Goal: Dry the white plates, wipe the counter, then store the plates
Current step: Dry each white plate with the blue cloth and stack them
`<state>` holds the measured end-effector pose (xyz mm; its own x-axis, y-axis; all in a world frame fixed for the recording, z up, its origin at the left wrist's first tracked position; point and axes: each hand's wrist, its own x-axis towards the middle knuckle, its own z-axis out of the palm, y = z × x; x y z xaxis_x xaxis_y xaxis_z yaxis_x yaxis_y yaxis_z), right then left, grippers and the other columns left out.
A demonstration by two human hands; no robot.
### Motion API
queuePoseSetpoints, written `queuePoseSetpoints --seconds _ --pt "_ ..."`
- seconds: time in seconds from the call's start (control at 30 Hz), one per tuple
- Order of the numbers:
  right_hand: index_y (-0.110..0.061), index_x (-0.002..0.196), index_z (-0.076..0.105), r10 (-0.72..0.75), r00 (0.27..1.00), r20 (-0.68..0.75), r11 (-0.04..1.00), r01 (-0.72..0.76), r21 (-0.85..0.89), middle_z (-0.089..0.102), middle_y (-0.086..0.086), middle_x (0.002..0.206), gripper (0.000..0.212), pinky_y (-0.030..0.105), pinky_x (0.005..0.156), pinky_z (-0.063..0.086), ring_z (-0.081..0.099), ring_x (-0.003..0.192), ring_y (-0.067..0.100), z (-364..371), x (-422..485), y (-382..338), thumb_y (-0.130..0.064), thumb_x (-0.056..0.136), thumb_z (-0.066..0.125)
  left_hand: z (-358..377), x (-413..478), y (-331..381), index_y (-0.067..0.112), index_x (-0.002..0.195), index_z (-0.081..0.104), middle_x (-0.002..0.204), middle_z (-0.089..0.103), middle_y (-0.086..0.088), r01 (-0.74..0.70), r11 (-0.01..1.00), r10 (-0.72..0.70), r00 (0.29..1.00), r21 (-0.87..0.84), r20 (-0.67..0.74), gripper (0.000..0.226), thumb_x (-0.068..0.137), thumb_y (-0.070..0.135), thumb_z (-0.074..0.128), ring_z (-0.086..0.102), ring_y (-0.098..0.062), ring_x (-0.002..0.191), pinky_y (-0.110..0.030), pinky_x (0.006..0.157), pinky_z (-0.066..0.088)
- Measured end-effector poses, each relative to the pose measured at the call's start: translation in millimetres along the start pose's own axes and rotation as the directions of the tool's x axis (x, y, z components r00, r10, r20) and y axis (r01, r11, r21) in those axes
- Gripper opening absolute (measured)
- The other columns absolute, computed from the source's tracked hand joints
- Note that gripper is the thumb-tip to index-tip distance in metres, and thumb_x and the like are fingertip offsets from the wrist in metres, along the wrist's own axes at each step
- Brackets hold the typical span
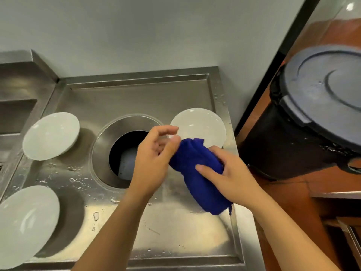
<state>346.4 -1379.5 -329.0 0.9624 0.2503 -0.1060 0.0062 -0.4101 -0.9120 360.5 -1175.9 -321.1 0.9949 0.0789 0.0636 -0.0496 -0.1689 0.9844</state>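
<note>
Three white plates lie on the wet steel counter: one at the far left, one at the near left, one at the far right. A bunched blue cloth is held above the counter, just in front of the right plate. My right hand wraps around its right side. My left hand pinches the cloth's upper left edge with thumb and fingers, the other fingers curled loosely.
A round waste hole opens in the counter's middle. Water drops dot the surface. A steel sink ledge lies to the left. A black bin with a grey lid stands on the brown floor to the right.
</note>
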Motion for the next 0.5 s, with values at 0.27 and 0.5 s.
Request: queuePoseSetpoints --seconds 0.27,0.5 --pt "-0.057 0.097 0.066 0.204 0.905 -0.372 0.903 -0.028 0.428 0.075 -0.017 0.104 0.022 0.021 0.067 0.060 0.073 0.095 0.004 -21.2 6.9 34.3 -0.044 0.080 0.071 44.9 28.7 -119.9 0.022 0.148 0.046 0.144 0.061 -0.006 0.681 0.673 -0.674 0.726 -0.290 0.140 0.056 0.100 0.043 0.066 0.078 -0.030 0.104 -0.032 0.074 0.065" --pt "-0.047 0.108 0.065 0.271 0.872 -0.408 0.891 -0.066 0.449 0.075 -0.015 0.108 0.024 0.027 0.075 0.061 0.072 0.101 0.007 -11.0 20.0 54.7 -0.037 0.086 0.069 79.9 57.9 -137.7 0.028 0.136 0.050 0.130 0.065 -0.005 0.605 0.554 -0.691 0.717 -0.572 0.090 0.046 0.102 -0.002 0.048 0.068 -0.033 0.111 -0.042 0.063 0.065"
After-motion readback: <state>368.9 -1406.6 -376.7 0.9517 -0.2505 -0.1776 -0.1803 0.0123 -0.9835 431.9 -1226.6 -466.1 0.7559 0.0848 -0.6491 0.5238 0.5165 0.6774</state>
